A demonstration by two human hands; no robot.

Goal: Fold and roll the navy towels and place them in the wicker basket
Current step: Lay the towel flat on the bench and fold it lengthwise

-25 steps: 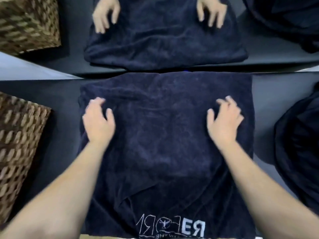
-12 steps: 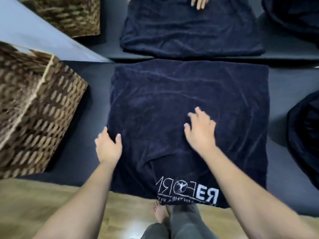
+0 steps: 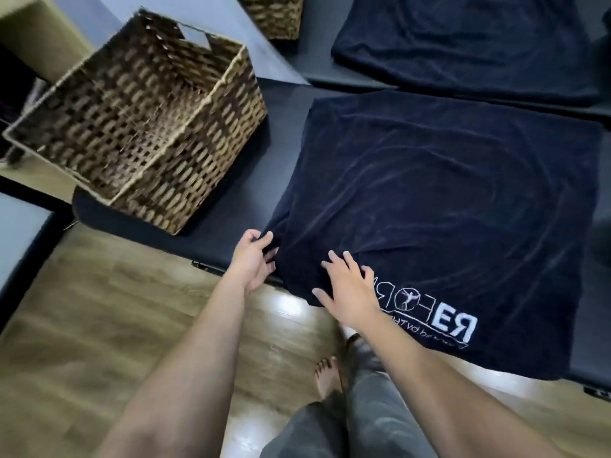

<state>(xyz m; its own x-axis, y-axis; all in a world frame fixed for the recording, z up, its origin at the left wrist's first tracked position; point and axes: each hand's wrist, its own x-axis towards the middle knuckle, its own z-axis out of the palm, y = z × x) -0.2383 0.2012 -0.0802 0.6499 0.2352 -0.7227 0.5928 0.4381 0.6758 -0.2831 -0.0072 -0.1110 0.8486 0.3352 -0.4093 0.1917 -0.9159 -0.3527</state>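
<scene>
Both hands now at navy towel (image 3: pixel 446 209) near-left corner: left fingers (image 3: pixel 266 241) pinching it, right fingers (image 3: pixel 337 262) flat.

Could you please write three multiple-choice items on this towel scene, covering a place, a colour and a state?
1. Where does the wicker basket stand relative to the spread navy towel?
A. to its left B. on it C. to its right
2. What colour is the towel's lettering?
A. red B. white C. yellow
3. What is the left hand doing?
A. resting in the basket B. hanging idle C. gripping the towel's near left corner

Answers: 1 A, the basket sits left of the towel; 2 B, the letters are white; 3 C, the fingers curl round the cloth, while the right hand lies flat beside it.
</scene>
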